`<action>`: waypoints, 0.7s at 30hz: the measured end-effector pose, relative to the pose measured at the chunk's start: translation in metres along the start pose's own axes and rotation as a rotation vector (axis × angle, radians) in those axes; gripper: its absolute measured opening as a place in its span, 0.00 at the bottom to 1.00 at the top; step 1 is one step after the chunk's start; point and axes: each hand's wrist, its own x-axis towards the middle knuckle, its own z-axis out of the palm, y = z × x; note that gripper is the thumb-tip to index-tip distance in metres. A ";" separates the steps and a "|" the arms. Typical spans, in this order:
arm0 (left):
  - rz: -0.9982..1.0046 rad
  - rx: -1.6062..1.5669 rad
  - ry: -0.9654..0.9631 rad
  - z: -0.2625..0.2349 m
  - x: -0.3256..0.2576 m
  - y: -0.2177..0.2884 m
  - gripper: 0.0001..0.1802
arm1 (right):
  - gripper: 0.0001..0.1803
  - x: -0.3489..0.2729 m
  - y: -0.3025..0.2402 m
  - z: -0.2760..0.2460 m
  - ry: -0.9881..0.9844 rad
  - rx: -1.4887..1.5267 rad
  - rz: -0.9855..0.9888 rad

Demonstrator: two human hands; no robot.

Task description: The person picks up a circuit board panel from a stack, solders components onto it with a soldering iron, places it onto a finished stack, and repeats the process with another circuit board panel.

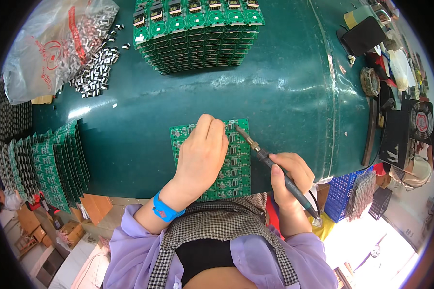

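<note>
Down in the lower middle of the frame, the green circuit board panel (231, 166) lies flat on the dark green bench (284, 96), and that's where the soldering is going on. Left hand (200, 156) is pressed down on the panel, fingers curled, pinning it rather than gripping anything I can see. Right hand (289, 176) has a clenched pen-style grip on the soldering iron (270, 164), tip touching the panel's upper right corner.

My take on doing this well: keep the pinning fingers apart from the tip, hold the iron at a low slant like that, and keep the cord at lower right slack so it doesn't tug.

Hard to see: the joint itself is tiny, and the left hand covers much of the panel. Can't tell if there's solder wire under those fingers. Stacks of boards at the top (197, 33) and left (53, 164) get bent by the lens.
</note>
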 end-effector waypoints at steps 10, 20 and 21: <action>-0.022 -0.017 -0.043 0.001 -0.002 -0.001 0.06 | 0.10 0.001 -0.001 0.001 -0.011 -0.004 -0.032; 0.068 0.157 -0.046 -0.004 -0.004 0.003 0.06 | 0.09 -0.009 -0.002 -0.003 0.014 -0.040 -0.081; 0.046 0.095 -0.037 -0.004 -0.006 0.003 0.07 | 0.09 -0.010 -0.002 -0.005 0.038 -0.033 -0.090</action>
